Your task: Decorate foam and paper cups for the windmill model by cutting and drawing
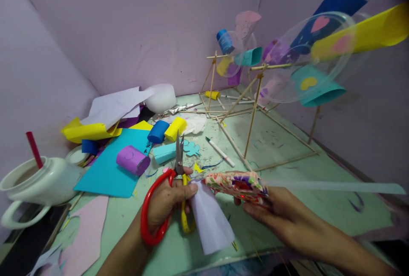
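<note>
My left hand [168,197] is closed around a pair of scissors [179,156], red and yellow handled, blades pointing up. Its thumb also pinches the top of a pale lavender paper piece [209,220] that hangs flared toward the table edge. In my right hand [277,212] is a flower-patterned glue gun [236,184], with a long translucent glue stick [338,187] sticking out behind it. The gun's tip meets or nearly meets the paper's pinched top; whether they touch I cannot tell. Beyond the scissors lie a turquoise paper tube [164,153] and a yellow paper scrap [198,167].
Two stick frames [252,122] [212,80] at the right carry clear discs with coloured paper cups. Purple [132,159], blue [158,131] and yellow [175,128] paper tubes lie left of centre. Nearby are a turquoise sheet [108,169], a marker [220,151] and a white teapot [57,178].
</note>
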Demonstrator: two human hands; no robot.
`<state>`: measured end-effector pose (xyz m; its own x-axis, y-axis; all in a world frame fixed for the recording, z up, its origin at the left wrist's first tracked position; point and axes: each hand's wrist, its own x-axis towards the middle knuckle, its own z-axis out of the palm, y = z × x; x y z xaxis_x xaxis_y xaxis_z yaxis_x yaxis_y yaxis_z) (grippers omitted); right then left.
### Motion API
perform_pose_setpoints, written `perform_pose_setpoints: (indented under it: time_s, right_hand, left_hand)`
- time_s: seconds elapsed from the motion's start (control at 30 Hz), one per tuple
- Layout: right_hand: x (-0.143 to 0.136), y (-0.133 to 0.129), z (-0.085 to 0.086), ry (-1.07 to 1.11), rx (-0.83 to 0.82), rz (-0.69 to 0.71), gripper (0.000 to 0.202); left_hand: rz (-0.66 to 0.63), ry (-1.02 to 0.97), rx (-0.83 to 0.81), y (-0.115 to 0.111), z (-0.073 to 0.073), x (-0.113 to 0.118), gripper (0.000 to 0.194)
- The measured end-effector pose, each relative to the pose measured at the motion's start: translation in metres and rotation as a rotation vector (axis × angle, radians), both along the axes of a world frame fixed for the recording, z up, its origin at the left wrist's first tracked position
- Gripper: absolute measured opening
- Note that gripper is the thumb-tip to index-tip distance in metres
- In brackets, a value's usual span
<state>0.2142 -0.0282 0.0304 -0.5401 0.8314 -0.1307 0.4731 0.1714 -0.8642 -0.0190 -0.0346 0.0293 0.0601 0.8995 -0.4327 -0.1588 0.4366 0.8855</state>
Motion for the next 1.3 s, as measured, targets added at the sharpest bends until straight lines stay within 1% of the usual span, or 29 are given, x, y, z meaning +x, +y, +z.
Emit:
perform_pose_setpoints:
  time_s: [0.17, 0.3, 0.4, 0.53, 0.87, 1.13, 1.3]
  right_hand:
    - [-0.002, 0.001, 0.002, 0.000, 0.033, -0.028, 0.028]
    - [-0.001, 0.001, 0.000, -0.030, 0.062, -0.030, 0.027]
    - [0.000, 0.002, -0.004, -0.073, 0.062, -0.022, 0.030]
    - [0.000, 0.003, -0.005, -0.037, 0.074, -0.010, 0.031]
    - [-0.001, 0.003, 0.000, -0.067, 0.078, 0.014, 0.036]
    - [0.002, 0.003, 0.013, -0.061, 0.103, 0.077, 0.039]
    - [0.004, 0.002, 0.011, -0.071, 0.119, 0.071, 0.038]
  left_hand:
    - [-0.015, 0.018, -0.009, 0.000, 0.001, 0.000, 0.052]
    - [-0.016, 0.015, -0.012, 0.000, 0.003, 0.001, 0.051]
    - [-0.013, 0.024, -0.029, 0.000, 0.004, 0.003, 0.056]
    - [-0.013, 0.040, -0.050, 0.001, 0.006, 0.004, 0.061]
    - [-0.025, 0.073, -0.037, 0.001, 0.010, 0.006, 0.060]
    - [-0.031, 0.069, -0.033, 0.001, 0.008, 0.005, 0.061]
    - [-0.006, 0.075, -0.026, 0.001, 0.008, 0.006, 0.060]
